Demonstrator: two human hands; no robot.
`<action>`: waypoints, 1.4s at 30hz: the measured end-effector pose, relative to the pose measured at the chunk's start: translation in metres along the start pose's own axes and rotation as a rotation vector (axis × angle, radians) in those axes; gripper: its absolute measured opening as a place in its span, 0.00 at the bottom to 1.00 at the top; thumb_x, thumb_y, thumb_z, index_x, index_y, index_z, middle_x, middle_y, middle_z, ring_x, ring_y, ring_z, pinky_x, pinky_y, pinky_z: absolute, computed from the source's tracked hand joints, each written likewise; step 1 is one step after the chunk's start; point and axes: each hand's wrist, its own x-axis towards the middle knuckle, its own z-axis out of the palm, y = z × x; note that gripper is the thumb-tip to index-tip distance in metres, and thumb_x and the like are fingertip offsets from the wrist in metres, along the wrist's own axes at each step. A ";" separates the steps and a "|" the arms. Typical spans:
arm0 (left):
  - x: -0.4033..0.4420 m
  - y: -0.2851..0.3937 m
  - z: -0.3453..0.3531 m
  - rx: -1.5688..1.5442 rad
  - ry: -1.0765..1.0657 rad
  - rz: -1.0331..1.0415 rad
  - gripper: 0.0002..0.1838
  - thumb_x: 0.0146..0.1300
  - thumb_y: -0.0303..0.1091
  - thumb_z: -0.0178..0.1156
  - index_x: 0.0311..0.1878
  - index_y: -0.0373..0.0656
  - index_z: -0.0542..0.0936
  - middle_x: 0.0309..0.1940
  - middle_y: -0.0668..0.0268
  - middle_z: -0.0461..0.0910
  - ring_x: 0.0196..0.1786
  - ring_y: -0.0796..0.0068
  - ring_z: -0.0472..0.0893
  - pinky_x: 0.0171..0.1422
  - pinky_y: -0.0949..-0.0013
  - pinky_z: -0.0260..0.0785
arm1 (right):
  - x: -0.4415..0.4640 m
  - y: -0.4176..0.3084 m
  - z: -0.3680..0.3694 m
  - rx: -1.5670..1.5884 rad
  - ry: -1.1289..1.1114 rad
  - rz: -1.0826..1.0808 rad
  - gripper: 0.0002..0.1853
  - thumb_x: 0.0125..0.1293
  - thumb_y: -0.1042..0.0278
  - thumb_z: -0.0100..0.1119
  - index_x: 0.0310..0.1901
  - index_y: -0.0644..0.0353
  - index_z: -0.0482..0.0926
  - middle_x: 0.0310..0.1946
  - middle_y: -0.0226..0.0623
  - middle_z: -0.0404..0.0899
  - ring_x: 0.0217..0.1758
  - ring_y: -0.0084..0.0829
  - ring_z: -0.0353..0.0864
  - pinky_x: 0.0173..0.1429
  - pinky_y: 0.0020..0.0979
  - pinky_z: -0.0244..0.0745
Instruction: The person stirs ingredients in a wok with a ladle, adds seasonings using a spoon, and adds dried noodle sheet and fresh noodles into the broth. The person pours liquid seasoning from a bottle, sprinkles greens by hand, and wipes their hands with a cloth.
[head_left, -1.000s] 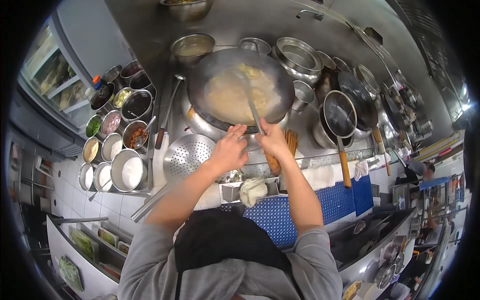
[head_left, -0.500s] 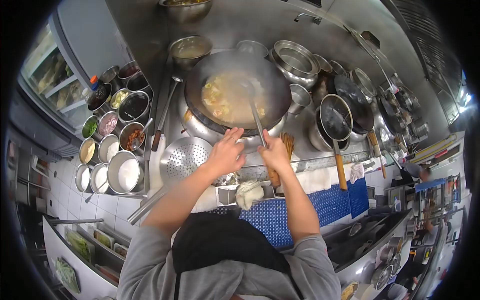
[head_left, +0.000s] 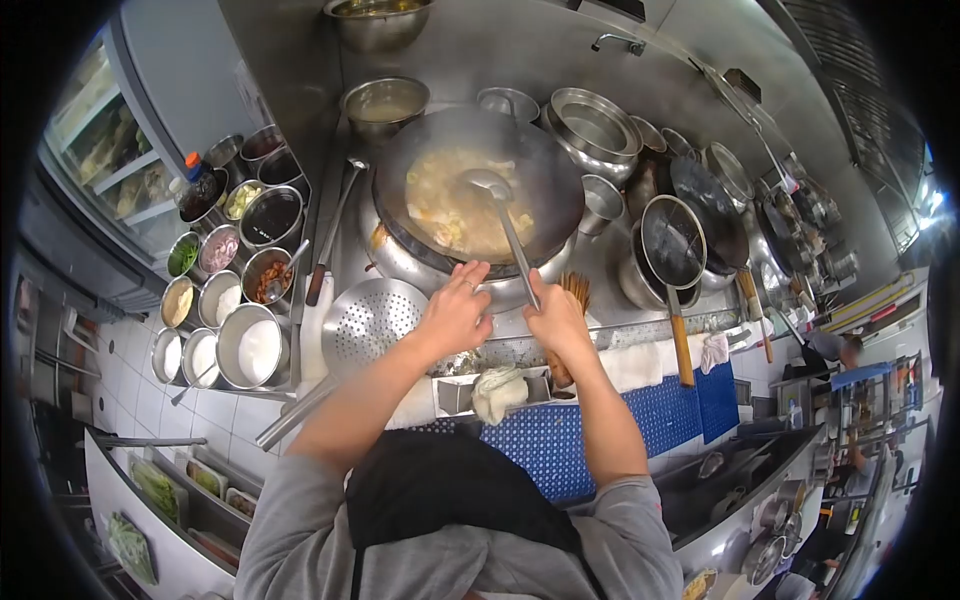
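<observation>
A large dark wok (head_left: pixel 558 165) holds steaming, cloudy liquid with pale yellowish pieces (head_left: pixel 448 232) in it. My right hand (head_left: pixel 556 322) is wrapped round the handle of a metal ladle (head_left: pixel 487 184), whose bowl is in the middle of the wok. At the wok's near edge is my left hand (head_left: pixel 456 312), palm down, with nothing seen in it; some fingers are stretched forward. Whether it touches the rim cannot be told. A perforated strainer (head_left: pixel 374 318) lies just left of it.
Metal pots of ingredients (head_left: pixel 252 345) stand at the left. Another ladle (head_left: pixel 326 240) lies left of the wok. Bowls (head_left: pixel 385 105) and a wire strainer (head_left: pixel 673 240) with a wooden handle surround it. A crumpled cloth (head_left: pixel 498 393) sits at the front edge. Another person (head_left: pixel 835 345) is far right.
The ladle's bowl, hidden by steam and liquid before, now shows above the food. My right hand has shifted slightly nearer to me and right. My left hand stays by the wok's edge.
</observation>
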 end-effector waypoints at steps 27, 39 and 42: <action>0.001 0.004 -0.004 0.018 -0.052 -0.028 0.12 0.51 0.33 0.67 0.36 0.33 0.84 0.68 0.41 0.71 0.73 0.41 0.69 0.81 0.47 0.59 | 0.027 -0.007 0.016 -0.011 -0.049 -0.018 0.33 0.61 0.71 0.59 0.70 0.66 0.69 0.54 0.66 0.79 0.57 0.62 0.79 0.63 0.52 0.74; -0.002 -0.002 0.000 0.008 -0.051 0.005 0.14 0.52 0.33 0.65 0.38 0.31 0.84 0.68 0.37 0.70 0.74 0.40 0.67 0.82 0.48 0.57 | -0.020 0.002 -0.033 0.073 0.097 0.031 0.34 0.57 0.68 0.65 0.68 0.64 0.73 0.36 0.66 0.81 0.46 0.58 0.86 0.54 0.44 0.76; -0.001 0.000 -0.002 0.004 -0.042 0.006 0.14 0.52 0.33 0.65 0.38 0.31 0.84 0.68 0.36 0.69 0.74 0.39 0.66 0.82 0.48 0.56 | -0.048 0.006 -0.055 0.086 0.016 0.045 0.34 0.58 0.68 0.64 0.68 0.64 0.73 0.34 0.66 0.81 0.43 0.55 0.86 0.52 0.42 0.76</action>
